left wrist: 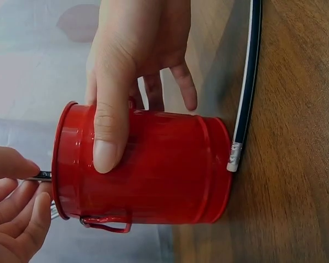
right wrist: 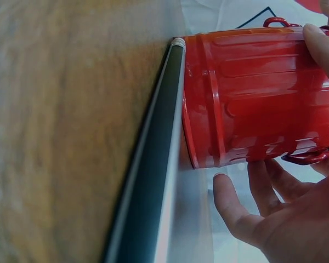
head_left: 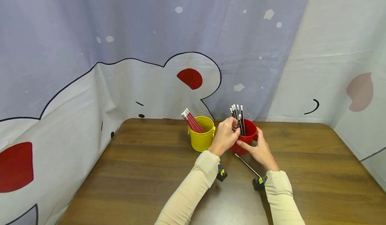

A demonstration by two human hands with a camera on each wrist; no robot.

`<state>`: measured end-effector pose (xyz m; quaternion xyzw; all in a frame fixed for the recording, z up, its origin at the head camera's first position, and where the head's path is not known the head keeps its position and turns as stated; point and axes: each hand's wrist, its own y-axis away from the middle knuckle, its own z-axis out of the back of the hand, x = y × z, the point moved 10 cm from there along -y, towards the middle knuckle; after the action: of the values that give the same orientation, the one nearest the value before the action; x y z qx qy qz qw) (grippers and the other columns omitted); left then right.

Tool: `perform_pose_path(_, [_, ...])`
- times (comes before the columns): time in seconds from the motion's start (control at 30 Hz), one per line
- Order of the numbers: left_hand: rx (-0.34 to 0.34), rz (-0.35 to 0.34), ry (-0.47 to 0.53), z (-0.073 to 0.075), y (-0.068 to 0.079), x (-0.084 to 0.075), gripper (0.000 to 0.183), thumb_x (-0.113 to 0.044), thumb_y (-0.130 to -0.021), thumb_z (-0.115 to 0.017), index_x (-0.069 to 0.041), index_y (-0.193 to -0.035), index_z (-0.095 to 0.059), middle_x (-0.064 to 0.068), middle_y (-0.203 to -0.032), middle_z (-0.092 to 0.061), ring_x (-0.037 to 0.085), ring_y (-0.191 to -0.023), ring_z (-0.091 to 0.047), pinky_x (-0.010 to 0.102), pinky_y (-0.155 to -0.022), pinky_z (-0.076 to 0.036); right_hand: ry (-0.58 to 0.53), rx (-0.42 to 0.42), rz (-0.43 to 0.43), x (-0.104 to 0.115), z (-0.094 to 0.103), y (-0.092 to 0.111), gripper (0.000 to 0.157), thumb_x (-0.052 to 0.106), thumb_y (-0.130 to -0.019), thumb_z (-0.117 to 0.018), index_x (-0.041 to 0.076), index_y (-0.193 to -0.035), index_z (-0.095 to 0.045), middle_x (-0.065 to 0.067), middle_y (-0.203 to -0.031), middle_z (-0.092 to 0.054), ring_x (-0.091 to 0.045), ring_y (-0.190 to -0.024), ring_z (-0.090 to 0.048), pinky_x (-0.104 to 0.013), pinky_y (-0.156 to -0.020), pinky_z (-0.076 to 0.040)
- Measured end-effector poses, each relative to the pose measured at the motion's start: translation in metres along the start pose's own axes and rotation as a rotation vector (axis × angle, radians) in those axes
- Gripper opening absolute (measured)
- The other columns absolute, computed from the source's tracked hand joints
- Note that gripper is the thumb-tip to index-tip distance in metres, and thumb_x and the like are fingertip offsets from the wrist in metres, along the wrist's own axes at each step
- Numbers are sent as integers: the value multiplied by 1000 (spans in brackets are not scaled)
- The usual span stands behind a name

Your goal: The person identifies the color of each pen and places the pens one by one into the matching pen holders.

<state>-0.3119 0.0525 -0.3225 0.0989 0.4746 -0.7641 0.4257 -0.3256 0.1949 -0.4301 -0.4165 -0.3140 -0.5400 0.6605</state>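
A red bucket (head_left: pixel 239 148) with small side handles stands on the table, several black pencils (head_left: pixel 242 117) with white erasers upright in it. At its mouth my left hand (head_left: pixel 224 136) pinches a black pencil (left wrist: pixel 43 176), its lower part hidden inside. My right hand (head_left: pixel 261 151) holds the bucket from the right, thumb across the front wall and fingers along the far side in the left wrist view. One more black pencil (right wrist: pixel 148 170) lies on the table in front, its eraser end close by the bucket's base.
Left of the red bucket stands a yellow bucket (head_left: pixel 200 142) with several red pencils (head_left: pixel 192 121) leaning left in it. The wooden table (head_left: pixel 144 171) ends at a printed curtain (head_left: pixel 150 94) behind. A camera is strapped at each wrist.
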Motion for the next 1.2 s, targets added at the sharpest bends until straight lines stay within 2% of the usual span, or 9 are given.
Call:
perform_pose_path(0.2, [-47,47,30,4,4,8,12,-3,-80,-66,-2,-89,-58,6,-81,-60,8,-68,-59,6,-63,-46,-3,-6,-2,0,0,0,94,44,-75,-73,17,-144,-16,-13,-139,-38,-36,-120,-43,-56,-97,-34])
perform_pose_path(0.37, [-127,97,88,11,12,17,19,-4,-79,-68,2,-94,-58,10,-86,-60,13,-71,-61,11,-65,-49,3,-10,-3,1,0,0,94,44,-74,-73,18,-145,-16,-14,-139,-38,-37,-121,-42,-57,-98,-33])
perform_pose_path(0.57, [-224,181,143,14,33,28,18,1,-77,-65,5,-93,-57,11,-84,-59,14,-69,-61,13,-63,-50,-2,-18,1,0,0,0,93,43,-74,-74,18,-144,-17,-15,-138,-40,-36,-122,-42,-55,-98,-34])
perform_pose_path(0.67, [-233,222,143,9,50,31,13,4,-74,-62,3,-87,-59,9,-77,-61,10,-63,-60,13,-59,-49,-3,-19,5,-1,0,0,93,43,-74,-74,19,-144,-17,-14,-138,-40,-36,-122,-42,-56,-98,-34])
perform_pose_path(0.77, [-141,297,116,-9,69,36,8,4,-73,-62,-1,-79,-60,2,-68,-61,4,-57,-56,11,-54,-46,-8,-10,8,0,-1,0,93,43,-74,-73,19,-145,-16,-13,-139,-39,-37,-122,-42,-57,-98,-34])
perform_pose_path(0.83, [-34,359,95,-25,80,40,7,2,-72,-62,-4,-75,-60,-3,-62,-59,2,-55,-51,11,-51,-43,-14,-7,11,0,-1,0,93,42,-75,-73,20,-145,-16,-13,-139,-38,-37,-121,-42,-57,-97,-33])
perform_pose_path(0.97, [155,429,70,-50,92,42,7,-1,-73,-64,-6,-76,-60,-6,-60,-57,2,-54,-48,13,-50,-40,-17,-3,3,1,0,0,93,42,-75,-73,19,-145,-16,-13,-139,-38,-37,-121,-42,-57,-97,-33])
perform_pose_path(1.1, [271,409,37,-60,96,40,10,-4,-76,-65,-6,-86,-62,-3,-70,-58,4,-63,-50,15,-57,-42,-21,3,-6,1,-1,0,93,42,-75,-73,19,-145,-16,-13,-140,-37,-38,-121,-42,-57,-98,-33])
perform_pose_path(1.2, [346,347,-20,-66,98,35,20,-8,-78,-65,-6,-98,-65,0,-75,-57,6,-69,-49,16,-59,-41,-24,3,5,1,-2,0,92,41,-76,-73,17,-145,-16,-14,-140,-37,-38,-121,-42,-57,-97,-33])
